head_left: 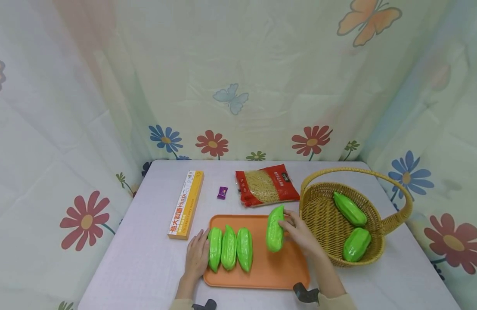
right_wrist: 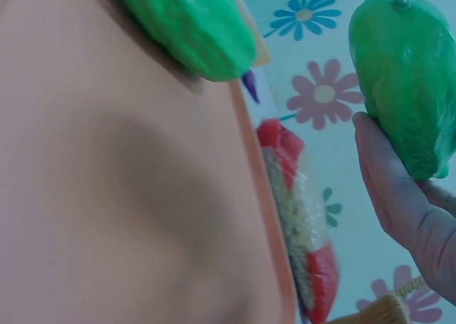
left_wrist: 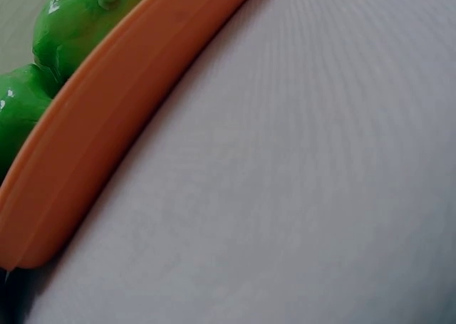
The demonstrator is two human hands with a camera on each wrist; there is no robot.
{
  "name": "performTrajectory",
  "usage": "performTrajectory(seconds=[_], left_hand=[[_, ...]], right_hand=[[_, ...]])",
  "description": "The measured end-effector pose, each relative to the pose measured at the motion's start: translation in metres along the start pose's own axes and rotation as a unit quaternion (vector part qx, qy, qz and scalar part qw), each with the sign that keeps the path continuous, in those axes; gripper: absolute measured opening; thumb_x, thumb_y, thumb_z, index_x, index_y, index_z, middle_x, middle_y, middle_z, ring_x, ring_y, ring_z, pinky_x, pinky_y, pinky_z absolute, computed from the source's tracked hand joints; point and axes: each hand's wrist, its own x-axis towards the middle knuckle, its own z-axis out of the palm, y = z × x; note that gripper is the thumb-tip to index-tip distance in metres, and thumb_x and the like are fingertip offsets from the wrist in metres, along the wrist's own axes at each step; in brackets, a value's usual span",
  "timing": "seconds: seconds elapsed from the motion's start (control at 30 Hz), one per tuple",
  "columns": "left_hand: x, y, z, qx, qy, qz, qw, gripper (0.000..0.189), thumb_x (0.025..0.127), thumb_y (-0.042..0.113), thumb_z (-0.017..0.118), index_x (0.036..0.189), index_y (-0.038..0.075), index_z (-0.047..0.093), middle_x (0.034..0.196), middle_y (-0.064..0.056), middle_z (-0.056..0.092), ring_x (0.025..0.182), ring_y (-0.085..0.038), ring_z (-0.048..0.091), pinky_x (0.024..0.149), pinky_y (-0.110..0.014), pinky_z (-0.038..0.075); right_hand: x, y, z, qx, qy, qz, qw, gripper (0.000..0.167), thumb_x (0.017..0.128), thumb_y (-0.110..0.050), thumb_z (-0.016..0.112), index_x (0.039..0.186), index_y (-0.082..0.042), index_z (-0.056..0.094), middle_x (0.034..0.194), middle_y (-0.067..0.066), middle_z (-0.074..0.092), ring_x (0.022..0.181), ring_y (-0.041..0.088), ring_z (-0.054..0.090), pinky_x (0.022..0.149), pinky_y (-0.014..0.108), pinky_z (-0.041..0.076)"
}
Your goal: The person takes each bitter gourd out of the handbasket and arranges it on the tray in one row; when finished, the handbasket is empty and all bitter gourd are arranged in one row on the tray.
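Note:
My right hand (head_left: 297, 232) holds a glossy green gourd (head_left: 275, 229) above the right half of an orange tray (head_left: 261, 279). In the right wrist view the held gourd (right_wrist: 402, 82) is off the tray surface, fingers against its side. Three more green gourds (head_left: 228, 248) lie side by side on the tray's left half. My left hand (head_left: 197, 255) rests at the tray's left edge beside the leftmost gourd, its fingers fairly straight. The left wrist view shows the tray's outer wall (left_wrist: 121, 103) with gourd ends above it, but not the hand.
A wicker basket (head_left: 314, 215) with a tall handle stands at the right, two green gourds (head_left: 350, 209) inside. Behind the tray lie a red pasta bag (head_left: 263, 185) and a small purple wrapped sweet (head_left: 222, 192). A yellow-and-white pasta box (head_left: 186, 204) lies at the left.

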Motion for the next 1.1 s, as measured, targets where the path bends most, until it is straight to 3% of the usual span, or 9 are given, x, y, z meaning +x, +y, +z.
performTrajectory(seconds=[0.2, 0.33, 0.57, 0.73, 1.1], left_hand=[[0.000, 0.001, 0.000, 0.003, 0.001, 0.004, 1.0000, 0.042, 0.100, 0.023, 0.030, 0.134, 0.003, 0.045, 0.134, -0.016, 0.047, 0.127, -0.033, 0.036, 0.106, -0.049, 0.020], [0.001, 0.000, 0.001, 0.001, 0.004, 0.003, 1.0000, 0.042, 0.099, 0.023, 0.031, 0.133, 0.003, 0.046, 0.133, -0.016, 0.047, 0.127, -0.033, 0.036, 0.106, -0.049, 0.020], [0.001, -0.002, 0.002, 0.004, 0.002, 0.003, 1.0000, 0.042, 0.100, 0.023, 0.030, 0.133, 0.003, 0.046, 0.133, -0.016, 0.047, 0.127, -0.034, 0.037, 0.105, -0.050, 0.020], [0.001, -0.002, 0.002, 0.008, 0.002, 0.008, 0.9999, 0.042, 0.099, 0.022, 0.030, 0.133, 0.002, 0.045, 0.133, -0.017, 0.047, 0.126, -0.035, 0.037, 0.105, -0.051, 0.021], [0.000, -0.001, 0.000, -0.006, 0.003, 0.000, 1.0000, 0.042, 0.100, 0.023, 0.029, 0.134, 0.003, 0.045, 0.134, -0.017, 0.046, 0.127, -0.034, 0.036, 0.106, -0.049, 0.020]], right_hand=[[0.004, 0.014, 0.018, -0.035, 0.005, 0.025, 0.9991, 0.052, 0.091, -0.020, 0.056, 0.135, -0.001, 0.034, 0.110, 0.022, 0.054, 0.089, 0.025, 0.060, 0.070, 0.040, 0.054], [0.007, 0.023, 0.028, -0.086, 0.014, 0.026, 0.9958, 0.053, 0.090, -0.020, 0.058, 0.134, 0.002, 0.036, 0.106, 0.020, 0.057, 0.085, 0.025, 0.061, 0.066, 0.039, 0.054], [0.010, 0.039, 0.040, -0.209, 0.034, 0.018, 0.9773, 0.056, 0.087, -0.024, 0.062, 0.132, 0.002, 0.039, 0.091, 0.013, 0.058, 0.075, 0.019, 0.056, 0.059, 0.030, 0.049], [0.011, 0.047, 0.044, -0.228, 0.019, 0.018, 0.9732, 0.058, 0.088, -0.026, 0.061, 0.132, 0.003, 0.038, 0.086, 0.009, 0.058, 0.069, 0.016, 0.055, 0.056, 0.029, 0.047], [0.014, 0.049, 0.049, -0.277, 0.025, 0.012, 0.9604, 0.055, 0.087, -0.029, 0.062, 0.128, 0.002, 0.043, 0.090, 0.010, 0.062, 0.078, 0.019, 0.058, 0.063, 0.033, 0.049]])
